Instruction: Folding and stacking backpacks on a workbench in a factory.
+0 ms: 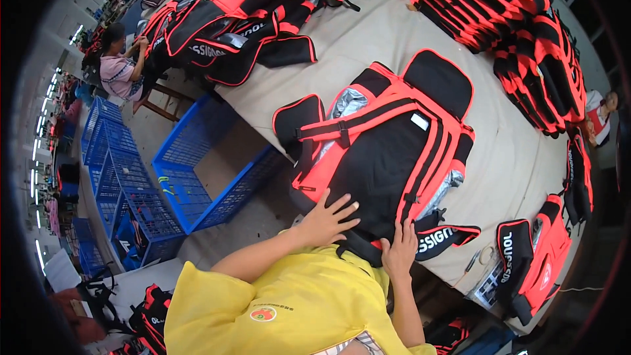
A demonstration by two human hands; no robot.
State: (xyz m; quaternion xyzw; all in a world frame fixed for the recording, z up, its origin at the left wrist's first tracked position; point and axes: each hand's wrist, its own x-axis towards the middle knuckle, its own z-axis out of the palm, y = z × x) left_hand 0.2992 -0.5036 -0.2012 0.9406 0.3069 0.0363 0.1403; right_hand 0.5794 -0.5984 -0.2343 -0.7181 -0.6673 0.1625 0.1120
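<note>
A black and neon-red backpack (374, 167) lies on the cloth-covered table in front of me, its shoulder straps facing up. Its black flaps are spread out at the far end and on the left. My left hand (327, 218) rests on the pack's near left part with the fingers stretched apart. At the near right edge, by the lower end of a strap, my right hand (399, 250) lies with its fingers extended against the fabric. Neither hand grips anything visible. A black flap with white lettering (447, 240) sticks out just right of my right hand.
Piled backpacks (230, 20) cover the table's far left; a tall stack (483, 0) stands far right. Another red-black bag (542, 256) lies near right beside a tape roll (486, 254). Blue plastic crates (197, 177) stand left on the floor. A person (121, 66) works at far left.
</note>
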